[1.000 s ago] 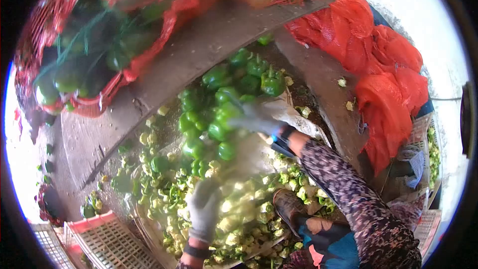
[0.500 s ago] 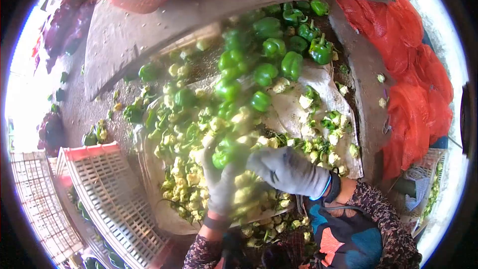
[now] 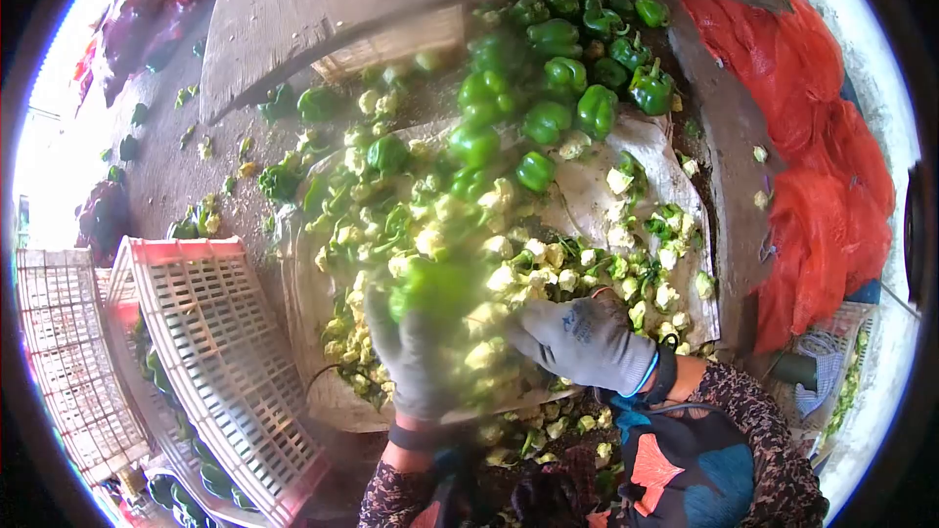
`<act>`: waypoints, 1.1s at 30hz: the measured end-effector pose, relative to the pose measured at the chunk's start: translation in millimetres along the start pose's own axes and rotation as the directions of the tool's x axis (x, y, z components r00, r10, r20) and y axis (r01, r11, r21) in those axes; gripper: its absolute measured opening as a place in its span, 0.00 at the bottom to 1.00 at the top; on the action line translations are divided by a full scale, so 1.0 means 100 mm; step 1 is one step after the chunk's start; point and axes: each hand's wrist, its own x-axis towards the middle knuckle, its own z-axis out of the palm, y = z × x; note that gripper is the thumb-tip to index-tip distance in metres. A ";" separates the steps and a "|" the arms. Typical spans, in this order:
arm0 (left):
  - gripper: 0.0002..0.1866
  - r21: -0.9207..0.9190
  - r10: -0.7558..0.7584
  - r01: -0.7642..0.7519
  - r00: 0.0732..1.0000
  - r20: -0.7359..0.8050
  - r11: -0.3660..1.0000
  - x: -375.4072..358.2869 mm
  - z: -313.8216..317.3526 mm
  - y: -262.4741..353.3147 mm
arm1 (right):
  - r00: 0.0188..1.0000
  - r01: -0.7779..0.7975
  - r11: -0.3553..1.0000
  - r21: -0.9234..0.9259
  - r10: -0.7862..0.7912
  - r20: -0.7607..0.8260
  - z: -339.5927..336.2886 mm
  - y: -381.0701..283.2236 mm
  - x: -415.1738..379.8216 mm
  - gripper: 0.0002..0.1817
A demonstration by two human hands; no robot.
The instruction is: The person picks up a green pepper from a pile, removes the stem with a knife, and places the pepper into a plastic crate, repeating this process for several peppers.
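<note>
Green pepper (image 3: 430,286), blurred, gripped in gloved left hand (image 3: 416,357) over scraps (image 3: 548,264) on sack (image 3: 587,200). Right hand (image 3: 582,340) beside it, grip unclear. Whole peppers (image 3: 548,78) heaped beyond. More lying under tilted crate (image 3: 210,332) at left.

Tight quarters down here. Pepper cores and trimmings (image 3: 548,269) blanket the white sack (image 3: 587,200) almost edge to edge, with one bare strip of cloth open just below the heap of whole green peppers (image 3: 562,88), which blocks the far end. On the person's right, the concrete ledge (image 3: 719,152) and the red mesh bags (image 3: 822,166) wall that side off. On their left, the tilted plastic crate (image 3: 210,332) crowds the sack's rim; beyond it the grey concrete floor (image 3: 181,171) lies open, dotted with scattered scraps. The left hand (image 3: 416,357) and right hand (image 3: 582,337) sit near each other over the near rim, trimmings between them.
</note>
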 end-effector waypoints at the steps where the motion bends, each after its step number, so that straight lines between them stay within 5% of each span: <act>1: 0.36 -0.024 -0.040 0.039 0.998 -0.057 0.999 0.04 -0.02 0.07 | 0.999 -0.009 1.000 -0.011 0.010 0.047 -0.03 -0.03 -0.01 0.17; 2: 0.36 -0.024 -0.104 0.102 0.989 -0.108 0.994 0.11 -0.03 0.18 | 0.994 0.074 0.983 0.168 -0.059 -0.091 -0.03 -0.04 -0.01 0.14; 3: 0.40 -0.044 -0.006 0.002 0.997 -0.073 0.999 0.21 -0.13 0.16 | 0.994 0.075 0.983 0.170 -0.060 -0.091 -0.05 -0.05 0.01 0.14; 5: 0.49 0.058 -0.163 0.160 0.984 0.064 0.985 0.17 -0.19 0.24 | 0.924 0.217 0.920 0.325 -0.086 -0.371 -0.11 -0.06 0.08 0.17; 7: 0.59 0.161 -0.010 -0.033 0.965 0.261 0.986 0.07 -0.15 0.05 | 0.861 0.358 0.906 0.226 -0.226 -0.456 -0.01 0.05 0.30 0.34; 8: 0.63 0.179 -0.149 0.089 0.923 0.355 0.980 0.03 -0.18 -0.05 | 0.983 0.131 0.842 0.524 -0.039 -0.182 -0.01 0.08 0.27 0.37; 9: 0.67 0.085 -0.179 0.161 0.939 0.293 0.983 -0.10 0.14 0.19 | 0.985 -0.162 0.681 0.714 0.075 0.153 -0.05 0.04 0.25 0.40; 11: 0.67 0.110 -0.304 0.283 0.879 0.367 0.953 -0.15 0.13 0.12 | 0.992 -0.129 0.760 0.637 0.103 0.077 0.19 0.16 0.19 0.47; 12: 0.61 0.147 -0.178 0.129 0.898 0.402 0.981 -0.20 0.03 -0.12 | 0.996 0.039 0.842 0.538 0.011 -0.090 0.39 0.26 0.13 0.49; 13: 0.53 0.345 -0.259 0.110 0.869 0.422 0.932 -0.26 -0.01 -0.22 | 0.967 0.189 0.890 0.415 -0.096 -0.235 0.49 0.28 0.06 0.52; 14: 0.50 0.359 -0.354 0.224 0.865 0.355 0.906 -0.36 -0.02 -0.23 | 0.998 -0.059 0.898 0.436 0.048 0.036 0.47 0.33 0.00 0.51; 16: 0.47 0.370 -0.457 0.342 0.842 0.288 0.864 -0.44 0.04 -0.14 | 1.000 0.009 0.862 0.507 -0.019 0.015 0.54 0.40 -0.04 0.49; 21: 0.33 0.417 -0.335 0.134 0.824 0.457 0.899 -0.47 0.00 -0.22 | 0.995 0.009 0.732 0.682 -0.074 0.067 0.44 0.37 -0.16 0.45; 25: 0.28 0.308 -0.457 0.346 0.756 0.468 0.886 -0.45 0.14 -0.08 | 0.996 -0.013 0.673 0.740 -0.057 0.069 0.40 0.33 -0.23 0.45; 27: 0.25 0.289 -0.481 0.385 0.731 0.484 0.876 -0.46 0.09 -0.15 | 0.986 -0.147 0.422 0.895 -0.014 0.168 0.41 0.30 -0.24 0.45; 31: 0.18 0.274 -0.653 0.595 0.650 0.389 0.755 -0.51 -0.01 -0.25 | 0.958 -0.250 0.361 0.898 -0.043 0.284 0.45 0.41 -0.33 0.45; 32: 0.18 0.059 -0.616 0.672 0.636 0.465 0.739 -0.54 -0.07 -0.28 | 0.908 -0.380 0.228 0.896 -0.093 0.408 0.40 0.45 -0.35 0.45; 33: 0.18 0.058 -0.618 0.674 0.636 0.463 0.737 -0.53 -0.09 -0.28 | 0.842 -0.506 0.099 0.857 -0.161 0.515 0.37 0.47 -0.36 0.45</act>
